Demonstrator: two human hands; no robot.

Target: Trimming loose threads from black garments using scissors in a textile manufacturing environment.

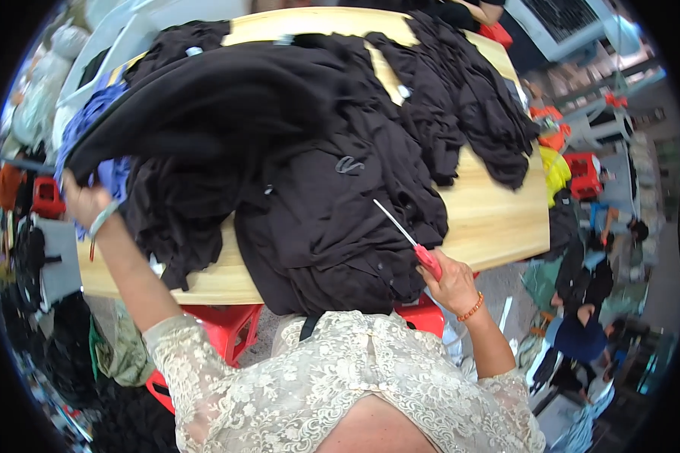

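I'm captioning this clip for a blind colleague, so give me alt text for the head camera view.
Seen from above, a person in a cream lace top lifts a black garment with the left hand and holds red-handled snips in the right hand. Black clothing lies heaped over a wooden table, with red stools below.

A garment workshop: heaps of black clothing (317,151) cover a wooden worktable (499,219), with more fabric piles (121,355) and red plastic stools (585,175) around.
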